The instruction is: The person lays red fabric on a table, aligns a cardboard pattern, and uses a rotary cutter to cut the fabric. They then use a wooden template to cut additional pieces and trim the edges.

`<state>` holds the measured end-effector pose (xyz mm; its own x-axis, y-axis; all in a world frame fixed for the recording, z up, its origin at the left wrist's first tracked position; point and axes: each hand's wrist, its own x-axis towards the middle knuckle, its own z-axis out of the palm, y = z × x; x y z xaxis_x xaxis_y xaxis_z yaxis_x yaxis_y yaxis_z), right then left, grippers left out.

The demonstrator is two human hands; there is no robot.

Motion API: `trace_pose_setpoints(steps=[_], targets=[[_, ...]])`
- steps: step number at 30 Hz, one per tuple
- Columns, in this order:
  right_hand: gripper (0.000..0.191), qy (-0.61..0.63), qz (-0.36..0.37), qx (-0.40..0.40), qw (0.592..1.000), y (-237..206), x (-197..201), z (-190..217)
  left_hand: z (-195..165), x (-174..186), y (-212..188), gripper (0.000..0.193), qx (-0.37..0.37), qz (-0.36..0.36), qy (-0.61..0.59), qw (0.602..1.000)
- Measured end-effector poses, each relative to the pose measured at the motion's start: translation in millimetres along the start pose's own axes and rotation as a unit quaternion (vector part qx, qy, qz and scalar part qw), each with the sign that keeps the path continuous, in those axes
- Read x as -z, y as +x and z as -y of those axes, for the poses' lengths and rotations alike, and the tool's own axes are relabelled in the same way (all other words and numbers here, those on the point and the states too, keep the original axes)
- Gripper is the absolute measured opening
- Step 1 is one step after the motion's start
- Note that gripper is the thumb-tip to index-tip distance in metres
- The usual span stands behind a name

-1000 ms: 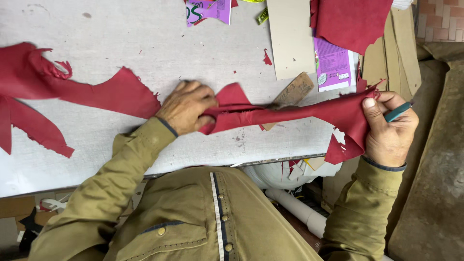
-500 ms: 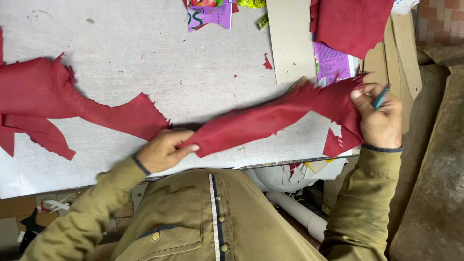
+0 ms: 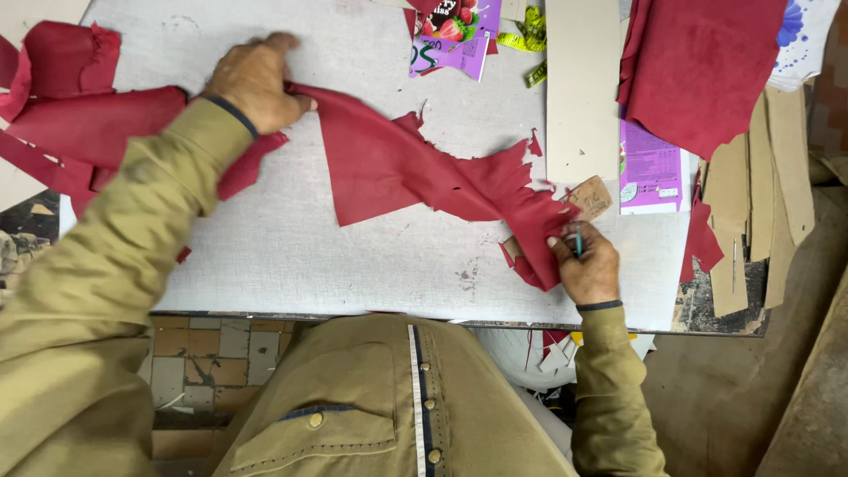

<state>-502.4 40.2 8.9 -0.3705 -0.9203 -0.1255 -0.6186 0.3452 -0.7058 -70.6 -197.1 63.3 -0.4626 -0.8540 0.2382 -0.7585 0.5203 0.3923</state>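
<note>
My left hand (image 3: 256,81) lies at the far left of the pale grey worktable (image 3: 265,247), fingers curled together and pressing down on the left end of a long ragged strip of dark red leather (image 3: 397,168). That strip runs across the middle of the table, from under my left hand toward the right, broad in the centre and torn along its edges. My right hand (image 3: 583,265) sits near the right front edge, fingers pinched on the strip's right end, with a slim teal pen (image 3: 579,240) held upright between them. A small brown cardboard tag (image 3: 592,196) lies just beyond that hand. More red leather scraps (image 3: 62,106) are heaped at the far left under my olive sleeve (image 3: 132,230). A large red leather sheet (image 3: 698,71) covers the far right corner, beside a tall beige card panel (image 3: 581,88) and a purple printed packet (image 3: 649,172). A yellow measuring tape (image 3: 527,34) lies at the far edge
</note>
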Motion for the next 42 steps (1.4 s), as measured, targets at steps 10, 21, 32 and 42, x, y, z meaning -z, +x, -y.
trace_pose_setpoints(steps=[10, 21, 32, 42], targets=[[0.032, -0.004, -0.157, 0.109, 0.982, 0.7, -23.0, 34.1, -76.8, -76.6, -99.2, 0.067, 0.241, -0.071, -0.131, 0.959], [0.018, 0.061, 0.0, 0.156, 0.986, 3.3, -18.4, 26.2, -73.4, -69.1, -106.8, 0.077, 0.389, -0.068, -0.501, 0.77], [0.011, 0.177, 0.192, 0.107, 0.959, -11.8, 35.0, 9.1, -51.6, -30.9, -95.9, 0.054, 0.261, 0.151, -0.689, 0.659], [0.04, 0.023, 0.071, 0.038, 0.997, -17.3, 23.7, 45.8, -79.8, -35.4, -93.3, 0.067, 0.236, -0.02, -0.536, 0.81]])
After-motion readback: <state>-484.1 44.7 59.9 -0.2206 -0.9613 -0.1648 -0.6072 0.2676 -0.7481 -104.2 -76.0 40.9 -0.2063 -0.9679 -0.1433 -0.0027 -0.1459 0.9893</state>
